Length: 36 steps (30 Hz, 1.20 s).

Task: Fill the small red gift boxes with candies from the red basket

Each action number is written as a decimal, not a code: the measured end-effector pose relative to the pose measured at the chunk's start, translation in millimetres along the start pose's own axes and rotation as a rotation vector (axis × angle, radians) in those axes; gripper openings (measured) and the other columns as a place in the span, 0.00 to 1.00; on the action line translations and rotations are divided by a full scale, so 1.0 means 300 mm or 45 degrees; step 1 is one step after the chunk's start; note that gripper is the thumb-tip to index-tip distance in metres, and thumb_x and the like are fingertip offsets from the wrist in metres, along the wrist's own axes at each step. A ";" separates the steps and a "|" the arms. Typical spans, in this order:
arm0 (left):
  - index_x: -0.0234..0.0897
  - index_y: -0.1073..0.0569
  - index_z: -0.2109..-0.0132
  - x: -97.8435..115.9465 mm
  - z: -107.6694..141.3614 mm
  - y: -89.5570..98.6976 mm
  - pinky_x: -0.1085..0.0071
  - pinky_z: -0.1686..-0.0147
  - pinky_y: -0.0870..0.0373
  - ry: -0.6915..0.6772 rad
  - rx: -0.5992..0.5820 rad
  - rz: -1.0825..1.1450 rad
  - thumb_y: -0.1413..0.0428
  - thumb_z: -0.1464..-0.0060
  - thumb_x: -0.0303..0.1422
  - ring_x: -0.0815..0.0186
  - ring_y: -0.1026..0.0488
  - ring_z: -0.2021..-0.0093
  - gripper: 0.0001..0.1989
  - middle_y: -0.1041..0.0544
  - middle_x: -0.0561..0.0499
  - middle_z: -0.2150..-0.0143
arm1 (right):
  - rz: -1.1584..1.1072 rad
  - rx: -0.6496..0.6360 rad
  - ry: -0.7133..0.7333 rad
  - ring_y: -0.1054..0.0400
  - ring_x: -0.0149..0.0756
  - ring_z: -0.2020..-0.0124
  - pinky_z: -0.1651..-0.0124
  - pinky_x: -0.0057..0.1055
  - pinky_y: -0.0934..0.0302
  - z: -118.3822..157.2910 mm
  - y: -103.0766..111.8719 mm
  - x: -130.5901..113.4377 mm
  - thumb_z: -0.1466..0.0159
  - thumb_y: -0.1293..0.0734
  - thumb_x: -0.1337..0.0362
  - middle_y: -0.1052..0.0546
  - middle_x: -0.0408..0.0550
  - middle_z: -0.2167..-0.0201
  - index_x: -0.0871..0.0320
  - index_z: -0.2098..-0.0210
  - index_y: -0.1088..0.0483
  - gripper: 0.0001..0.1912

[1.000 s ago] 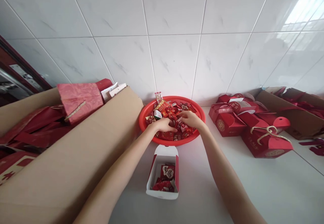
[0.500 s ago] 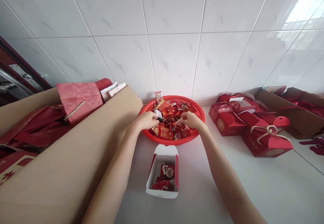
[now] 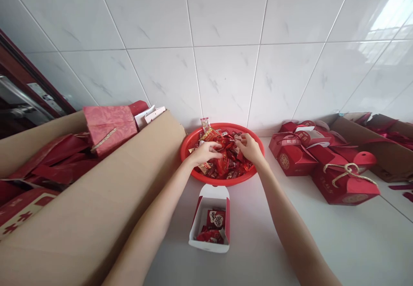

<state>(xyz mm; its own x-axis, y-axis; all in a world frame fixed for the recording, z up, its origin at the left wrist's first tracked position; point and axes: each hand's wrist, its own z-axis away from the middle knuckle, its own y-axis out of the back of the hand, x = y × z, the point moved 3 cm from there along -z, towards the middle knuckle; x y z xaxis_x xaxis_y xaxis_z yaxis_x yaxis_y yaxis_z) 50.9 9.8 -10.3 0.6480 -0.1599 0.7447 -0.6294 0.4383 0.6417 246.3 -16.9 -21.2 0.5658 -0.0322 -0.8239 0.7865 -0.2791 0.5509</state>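
Both hands are over a round red plastic basket (image 3: 260, 156) heaped with wrapped candies (image 3: 222, 165). My left hand (image 3: 206, 153) reaches in from the left, its fingers apart above red-wrapped pieces, with nothing clearly held. At the right side of the heap, my right hand (image 3: 251, 149) has its fingertips pinched on a small wrapped candy (image 3: 237, 137), partly hidden by the fingers. Directly in front of the basket stands an open gift box (image 3: 197, 217), white inside and red outside. A few red-wrapped candies (image 3: 211, 234) lie in its bottom.
On the left, a large cardboard box (image 3: 145, 161) holds red gift bags (image 3: 111, 126). Several closed red gift boxes (image 3: 293, 159), one with a rope handle (image 3: 346, 169), stand to the right. Behind them is another cardboard box (image 3: 374, 150). A tiled wall (image 3: 226, 79) backs the counter.
My left hand has moved right across the candies and opened, no longer at the white and green piece. My right hand has shifted slightly up and away. The view has turned a little left.
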 end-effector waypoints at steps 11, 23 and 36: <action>0.36 0.27 0.41 0.001 0.016 0.015 0.63 0.45 0.25 -0.109 -0.088 0.466 0.46 0.41 0.24 0.61 0.22 0.47 0.20 0.21 0.42 0.45 | 0.132 -0.598 0.565 0.31 0.46 0.42 0.42 0.39 0.39 0.047 -0.048 -0.063 0.42 0.26 0.65 0.24 0.52 0.43 0.55 0.43 0.31 0.27; 0.49 0.22 0.44 -0.064 0.023 0.053 0.65 0.43 0.32 0.106 -0.254 -0.934 0.36 0.62 0.28 0.50 0.29 0.40 0.33 0.21 0.48 0.45 | 0.121 0.177 0.066 0.27 0.46 0.50 0.51 0.38 0.34 0.012 0.026 -0.023 0.36 0.35 0.62 0.21 0.54 0.52 0.58 0.48 0.30 0.17; 0.37 0.21 0.69 -0.051 -0.013 0.087 0.69 0.66 0.33 -0.183 0.094 -0.289 0.36 0.57 0.45 0.59 0.25 0.66 0.15 0.21 0.50 0.70 | -0.049 0.087 0.304 0.26 0.45 0.50 0.46 0.41 0.34 0.006 0.007 -0.029 0.39 0.34 0.67 0.19 0.51 0.55 0.56 0.56 0.25 0.12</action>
<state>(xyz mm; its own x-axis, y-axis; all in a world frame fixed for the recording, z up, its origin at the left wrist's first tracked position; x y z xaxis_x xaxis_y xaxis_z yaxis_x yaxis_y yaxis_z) 26.1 27.1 -5.6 0.7119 -0.3729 0.5951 -0.5077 0.3123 0.8029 242.6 -18.9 -13.1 0.5843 0.2050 -0.7852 0.7947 -0.3405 0.5025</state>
